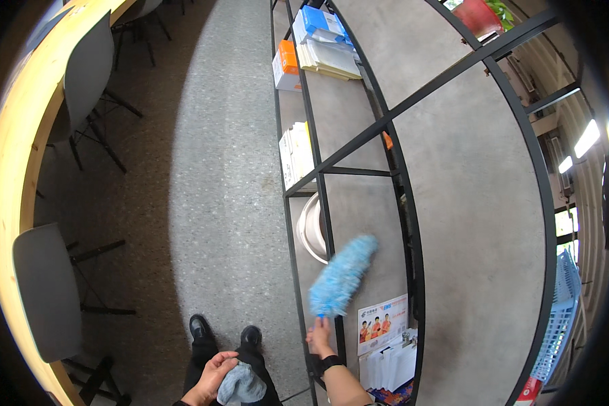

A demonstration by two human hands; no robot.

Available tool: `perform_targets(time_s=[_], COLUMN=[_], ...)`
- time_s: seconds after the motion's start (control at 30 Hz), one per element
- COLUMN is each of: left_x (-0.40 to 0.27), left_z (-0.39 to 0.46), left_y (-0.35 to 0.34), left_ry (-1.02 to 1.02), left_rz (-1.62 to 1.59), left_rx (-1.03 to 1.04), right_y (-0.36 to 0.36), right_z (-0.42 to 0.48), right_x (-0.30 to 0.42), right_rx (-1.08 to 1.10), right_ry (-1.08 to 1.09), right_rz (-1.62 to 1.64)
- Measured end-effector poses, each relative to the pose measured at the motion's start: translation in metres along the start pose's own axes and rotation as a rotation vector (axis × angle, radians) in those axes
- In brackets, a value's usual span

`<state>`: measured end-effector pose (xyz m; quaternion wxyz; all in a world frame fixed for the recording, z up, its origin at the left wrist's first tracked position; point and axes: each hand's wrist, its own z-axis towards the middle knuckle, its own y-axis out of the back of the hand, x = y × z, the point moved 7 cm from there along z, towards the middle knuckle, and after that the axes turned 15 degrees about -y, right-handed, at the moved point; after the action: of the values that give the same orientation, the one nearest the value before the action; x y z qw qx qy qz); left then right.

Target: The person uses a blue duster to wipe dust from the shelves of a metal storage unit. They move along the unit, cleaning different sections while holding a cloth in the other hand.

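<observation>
My right hand [320, 337] grips the handle of a fluffy blue duster [342, 279]. The duster's head, slightly blurred, slants up and right across a black upright of the metal shelf unit [326, 223], in front of a grey shelf panel. Down by my legs, my left hand [214, 378] holds a crumpled grey-blue cloth [241, 384] between thumb and fingers. A white round basin or pot [312, 228] stands on a lower shelf just beyond the duster. To the right of my right wrist are a printed leaflet [383, 322] and a stack of white papers [390, 363].
Farther along the shelves are a blue box [320, 21], a stack of envelopes [330, 60], an orange-and-white box [287, 66] and a white box [297, 155]. Grey chairs [48, 294] line a wooden table [10, 167] at left. A blue plastic basket [558, 314] sits at far right.
</observation>
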<state>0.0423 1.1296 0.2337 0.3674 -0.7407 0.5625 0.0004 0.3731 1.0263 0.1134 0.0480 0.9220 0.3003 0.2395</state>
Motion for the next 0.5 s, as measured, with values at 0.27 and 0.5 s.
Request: perform_targets(time_s=[0.27,0.5], left_x=[-0.031,-0.057], left_z=[-0.009,-0.021], left_y=[-0.031,-0.039], left_ry=[-0.152,-0.152], left_rz=[0.135,0.106], left_rx=[0.082,0.099], right_y=[0.009,0.028], right_z=[-0.063,0.003], right_x=[0.061,0.027], right_rx=[0.081,0.193], right_ry=[0.246,-0.144], right_rz=[-0.011,0.221])
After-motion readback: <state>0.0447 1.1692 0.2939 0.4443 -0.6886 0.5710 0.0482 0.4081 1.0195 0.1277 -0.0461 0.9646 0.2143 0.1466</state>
